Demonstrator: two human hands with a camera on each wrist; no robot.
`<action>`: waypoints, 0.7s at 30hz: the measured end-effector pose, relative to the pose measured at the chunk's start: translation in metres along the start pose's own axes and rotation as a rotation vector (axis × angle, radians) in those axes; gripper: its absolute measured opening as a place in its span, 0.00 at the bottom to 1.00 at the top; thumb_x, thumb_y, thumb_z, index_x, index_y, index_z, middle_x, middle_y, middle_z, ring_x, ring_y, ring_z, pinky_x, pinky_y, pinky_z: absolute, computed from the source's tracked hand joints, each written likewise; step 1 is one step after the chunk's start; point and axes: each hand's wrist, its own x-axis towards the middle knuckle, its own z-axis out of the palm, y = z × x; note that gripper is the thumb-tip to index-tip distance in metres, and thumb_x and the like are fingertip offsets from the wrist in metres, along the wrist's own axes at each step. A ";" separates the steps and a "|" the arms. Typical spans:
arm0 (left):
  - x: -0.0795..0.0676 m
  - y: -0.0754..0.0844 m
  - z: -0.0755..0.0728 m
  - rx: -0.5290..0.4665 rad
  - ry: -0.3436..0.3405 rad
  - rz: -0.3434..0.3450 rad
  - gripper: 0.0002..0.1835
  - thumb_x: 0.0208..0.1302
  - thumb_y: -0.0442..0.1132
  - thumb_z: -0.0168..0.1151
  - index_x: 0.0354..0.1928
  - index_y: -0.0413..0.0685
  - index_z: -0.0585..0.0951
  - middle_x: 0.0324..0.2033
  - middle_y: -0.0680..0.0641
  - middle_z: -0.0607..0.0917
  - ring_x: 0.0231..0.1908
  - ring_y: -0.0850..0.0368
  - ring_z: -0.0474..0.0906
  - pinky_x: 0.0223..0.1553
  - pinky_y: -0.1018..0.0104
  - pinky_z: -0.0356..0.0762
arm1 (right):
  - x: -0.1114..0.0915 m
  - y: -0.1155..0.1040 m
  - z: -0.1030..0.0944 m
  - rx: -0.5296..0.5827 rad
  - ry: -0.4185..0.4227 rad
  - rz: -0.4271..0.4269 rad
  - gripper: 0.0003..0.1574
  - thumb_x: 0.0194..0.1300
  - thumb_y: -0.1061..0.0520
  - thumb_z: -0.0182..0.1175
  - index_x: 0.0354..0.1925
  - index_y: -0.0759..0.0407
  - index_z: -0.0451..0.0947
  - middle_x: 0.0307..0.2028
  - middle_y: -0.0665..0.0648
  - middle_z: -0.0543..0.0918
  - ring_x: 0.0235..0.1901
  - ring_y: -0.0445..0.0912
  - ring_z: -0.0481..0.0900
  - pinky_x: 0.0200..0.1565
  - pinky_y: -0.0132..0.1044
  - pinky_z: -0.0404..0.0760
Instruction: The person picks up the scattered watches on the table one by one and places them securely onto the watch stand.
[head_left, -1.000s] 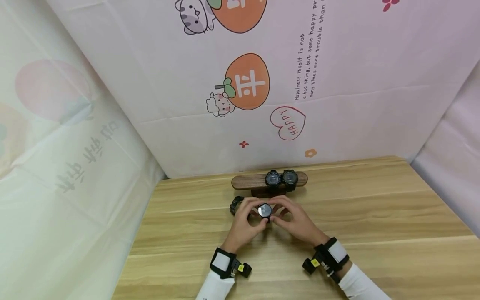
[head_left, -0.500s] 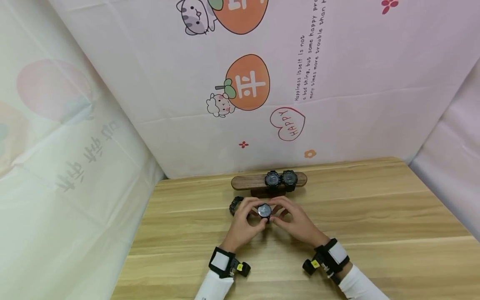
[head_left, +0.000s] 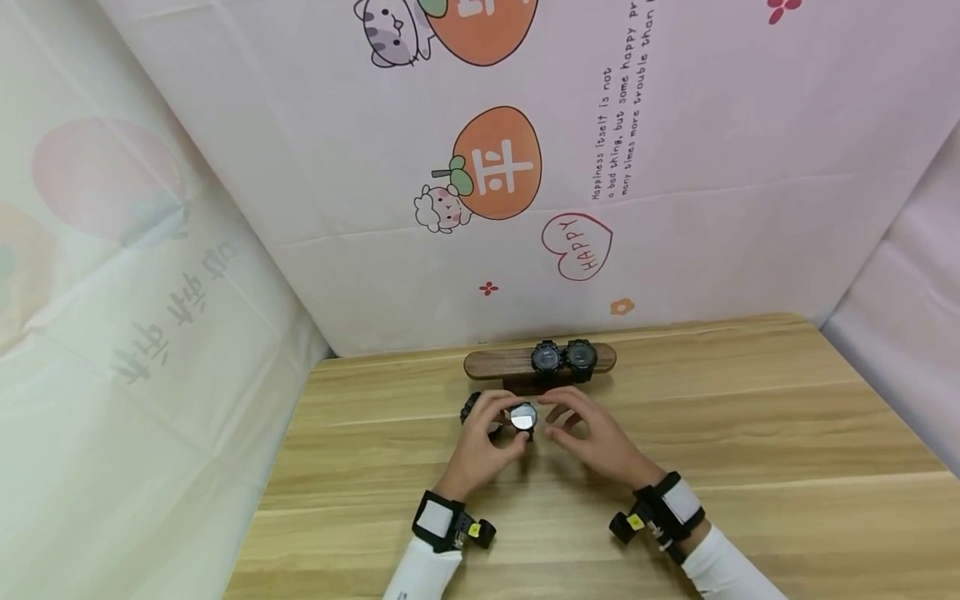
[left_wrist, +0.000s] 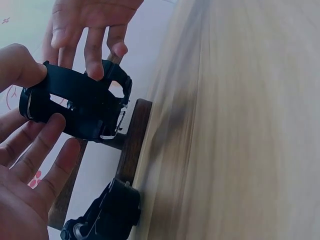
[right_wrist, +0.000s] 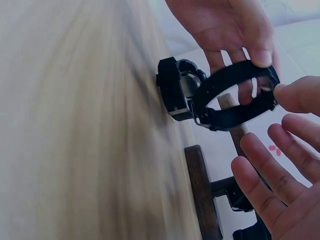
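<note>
A black wristwatch [head_left: 523, 416] with a round, shiny face is held above the table by my left hand [head_left: 480, 454], thumb below and fingers on its upper edge. Its strap [right_wrist: 225, 87] forms a closed loop in the right wrist view. My right hand [head_left: 600, 446] is just right of the watch, with a small gap in the head view and its fingers loosely bent around nothing. A second black watch [head_left: 470, 406] sits on the table, partly hidden behind my left hand.
Behind the hands stands a dark wooden watch stand [head_left: 498, 363]. Two black watches, a left one [head_left: 547, 357] and a right one [head_left: 581, 356], sit side by side on its right half. A printed white cloth [head_left: 375, 275] rises along the wooden table's [head_left: 360, 467] back edge.
My right hand has let go of the watch and moved slightly right. The left hand has shifted a little left with the watch, whose face has tilted and now reflects brightly.
</note>
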 end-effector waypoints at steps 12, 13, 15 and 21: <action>0.008 0.025 -0.017 -0.040 0.026 0.064 0.26 0.50 0.23 0.68 0.55 0.32 0.76 0.51 0.32 0.73 0.41 0.40 0.76 0.39 0.45 0.82 | 0.003 0.006 -0.018 -0.068 0.036 -0.015 0.32 0.63 0.64 0.63 0.62 0.46 0.71 0.57 0.51 0.74 0.43 0.47 0.78 0.39 0.39 0.84; 0.008 0.025 -0.018 -0.035 0.026 0.063 0.26 0.50 0.23 0.68 0.55 0.33 0.76 0.51 0.33 0.73 0.41 0.40 0.76 0.39 0.46 0.82 | 0.003 0.007 -0.019 -0.080 0.039 -0.009 0.31 0.63 0.64 0.63 0.62 0.46 0.71 0.57 0.50 0.74 0.44 0.47 0.78 0.39 0.39 0.84; 0.008 0.024 -0.018 -0.029 0.028 0.064 0.26 0.50 0.23 0.68 0.55 0.34 0.76 0.51 0.33 0.74 0.41 0.41 0.76 0.39 0.47 0.83 | 0.002 0.008 -0.022 -0.105 0.052 -0.001 0.28 0.64 0.64 0.62 0.61 0.48 0.72 0.56 0.51 0.74 0.45 0.47 0.77 0.38 0.40 0.83; 0.009 0.025 -0.021 -0.009 0.030 0.066 0.27 0.51 0.23 0.67 0.56 0.34 0.76 0.52 0.33 0.73 0.41 0.41 0.77 0.40 0.49 0.83 | 0.004 0.014 -0.031 -0.195 0.140 -0.010 0.22 0.62 0.67 0.62 0.54 0.56 0.76 0.52 0.52 0.76 0.43 0.45 0.77 0.34 0.40 0.83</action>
